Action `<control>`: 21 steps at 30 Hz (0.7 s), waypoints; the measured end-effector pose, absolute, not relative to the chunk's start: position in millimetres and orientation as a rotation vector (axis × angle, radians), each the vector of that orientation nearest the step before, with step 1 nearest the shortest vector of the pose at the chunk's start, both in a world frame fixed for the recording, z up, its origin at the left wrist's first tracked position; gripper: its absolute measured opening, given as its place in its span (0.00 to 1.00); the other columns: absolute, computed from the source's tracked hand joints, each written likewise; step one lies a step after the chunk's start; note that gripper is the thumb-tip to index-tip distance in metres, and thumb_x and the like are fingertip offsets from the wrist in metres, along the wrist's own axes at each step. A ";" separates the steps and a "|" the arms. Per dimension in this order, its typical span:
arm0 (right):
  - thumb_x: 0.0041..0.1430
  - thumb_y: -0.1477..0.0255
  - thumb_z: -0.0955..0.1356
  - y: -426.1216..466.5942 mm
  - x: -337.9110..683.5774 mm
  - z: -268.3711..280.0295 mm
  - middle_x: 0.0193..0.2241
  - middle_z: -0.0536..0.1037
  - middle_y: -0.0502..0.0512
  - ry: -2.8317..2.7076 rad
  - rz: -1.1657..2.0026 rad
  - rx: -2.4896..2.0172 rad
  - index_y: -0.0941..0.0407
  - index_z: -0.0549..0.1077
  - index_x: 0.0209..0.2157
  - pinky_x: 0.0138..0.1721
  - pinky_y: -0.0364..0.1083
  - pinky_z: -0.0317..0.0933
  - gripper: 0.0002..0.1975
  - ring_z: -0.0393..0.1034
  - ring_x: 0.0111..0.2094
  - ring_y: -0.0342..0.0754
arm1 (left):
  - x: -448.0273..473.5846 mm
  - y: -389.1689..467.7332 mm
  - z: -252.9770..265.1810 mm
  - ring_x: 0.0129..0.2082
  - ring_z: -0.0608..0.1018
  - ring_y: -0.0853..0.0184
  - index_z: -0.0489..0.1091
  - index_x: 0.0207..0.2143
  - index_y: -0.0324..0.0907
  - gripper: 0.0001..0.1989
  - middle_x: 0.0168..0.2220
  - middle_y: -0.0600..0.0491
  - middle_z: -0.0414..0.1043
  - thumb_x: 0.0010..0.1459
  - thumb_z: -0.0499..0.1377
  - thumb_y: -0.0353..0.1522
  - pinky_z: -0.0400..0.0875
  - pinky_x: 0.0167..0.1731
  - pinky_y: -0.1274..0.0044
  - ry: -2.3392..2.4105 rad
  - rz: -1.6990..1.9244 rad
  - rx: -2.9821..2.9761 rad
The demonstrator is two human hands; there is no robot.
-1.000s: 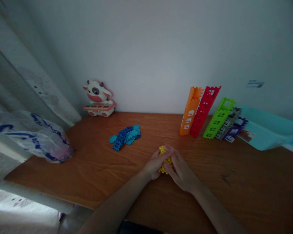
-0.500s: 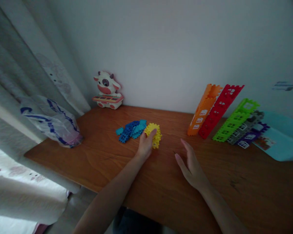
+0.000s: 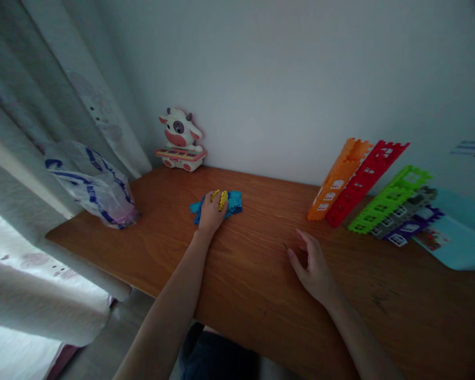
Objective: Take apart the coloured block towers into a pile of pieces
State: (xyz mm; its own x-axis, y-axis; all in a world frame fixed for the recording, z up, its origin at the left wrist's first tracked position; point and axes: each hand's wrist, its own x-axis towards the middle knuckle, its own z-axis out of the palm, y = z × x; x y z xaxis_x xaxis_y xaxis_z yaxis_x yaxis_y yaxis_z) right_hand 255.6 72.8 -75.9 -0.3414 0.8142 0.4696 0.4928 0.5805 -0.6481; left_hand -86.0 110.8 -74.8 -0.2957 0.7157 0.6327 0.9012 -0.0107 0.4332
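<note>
My left hand [image 3: 211, 214] is closed round some yellow building pieces [image 3: 222, 199] with notched edges, partly hidden by my fingers. It is over a pile of blue building pieces [image 3: 234, 202], dark and light, lying on the wooden table [image 3: 245, 264]. My right hand [image 3: 313, 268] rests low over the table with thumb and fingers apart, holding nothing. Nearest to it stand tall leaning stacks of pieces, one orange [image 3: 336, 182] and one red [image 3: 366, 182].
Right of the red stack lean green pieces [image 3: 388, 203], grey pieces [image 3: 399, 214] and purple pieces [image 3: 414, 227]. A light-blue bin [image 3: 463, 243] is at the far right. A cow toy piano [image 3: 181, 153] stands by the wall; a plastic bag [image 3: 98, 192] sits near the curtain [image 3: 103, 100].
My left hand has carried the yellow pieces leftward, from the right side of the blue pile to over it. My right hand has barely moved, its fingers slightly more curled.
</note>
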 end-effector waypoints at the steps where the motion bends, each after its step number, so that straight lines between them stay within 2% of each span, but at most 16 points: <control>1: 0.67 0.61 0.64 72.9 255.7 -75.8 0.59 0.63 0.64 -2.007 0.508 -1.039 0.48 0.56 0.65 0.53 0.65 0.68 0.27 0.63 0.60 0.61 | -86.1 110.9 -75.9 0.58 0.71 0.51 0.69 0.55 0.41 0.20 0.56 0.38 0.67 0.62 0.59 0.37 0.65 0.58 0.60 -2.047 -1.147 -1.714; 6: 0.67 0.62 0.64 72.8 255.8 -75.5 0.58 0.63 0.64 -2.011 0.511 -1.036 0.49 0.57 0.64 0.54 0.65 0.67 0.26 0.63 0.59 0.61 | -82.9 106.3 -76.3 0.59 0.69 0.46 0.68 0.56 0.42 0.30 0.57 0.37 0.68 0.56 0.64 0.47 0.57 0.60 0.54 -2.169 -1.056 -1.606; 12: 0.68 0.62 0.64 72.7 255.5 -74.1 0.58 0.64 0.65 -2.011 0.498 -1.028 0.50 0.57 0.64 0.54 0.64 0.68 0.26 0.63 0.58 0.60 | -77.2 103.9 -71.4 0.60 0.67 0.44 0.65 0.58 0.38 0.36 0.58 0.33 0.67 0.54 0.64 0.51 0.54 0.61 0.53 -2.145 -1.118 -1.513; 15: 0.67 0.62 0.64 73.1 256.5 -73.3 0.57 0.64 0.64 -2.016 0.504 -1.044 0.50 0.59 0.63 0.54 0.64 0.67 0.25 0.64 0.58 0.60 | -78.6 103.0 -67.1 0.59 0.68 0.48 0.67 0.55 0.39 0.29 0.56 0.37 0.69 0.59 0.60 0.48 0.53 0.63 0.55 -2.066 -1.167 -1.520; 18: 0.67 0.63 0.64 73.5 257.5 -72.8 0.57 0.65 0.64 -2.025 0.501 -1.055 0.50 0.61 0.62 0.55 0.64 0.66 0.23 0.63 0.58 0.60 | -82.3 100.7 -63.1 0.56 0.71 0.53 0.69 0.50 0.40 0.20 0.52 0.41 0.72 0.64 0.55 0.44 0.59 0.60 0.60 -1.986 -1.240 -1.557; 21: 0.67 0.64 0.63 73.4 257.7 -71.9 0.57 0.65 0.64 -2.037 0.472 -1.042 0.51 0.62 0.61 0.57 0.63 0.64 0.22 0.63 0.59 0.59 | -82.1 98.1 -59.4 0.54 0.72 0.56 0.70 0.47 0.40 0.15 0.50 0.41 0.73 0.65 0.54 0.41 0.63 0.57 0.63 -1.900 -1.315 -1.603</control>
State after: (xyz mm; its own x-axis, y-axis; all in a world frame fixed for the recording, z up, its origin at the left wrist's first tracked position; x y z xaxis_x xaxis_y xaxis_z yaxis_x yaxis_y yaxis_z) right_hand 257.7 73.4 -71.9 -0.3560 0.8041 0.4761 0.5127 0.5940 -0.6199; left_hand -82.1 98.1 -59.4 -0.3141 0.5985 0.7370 0.9006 -0.0577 0.4308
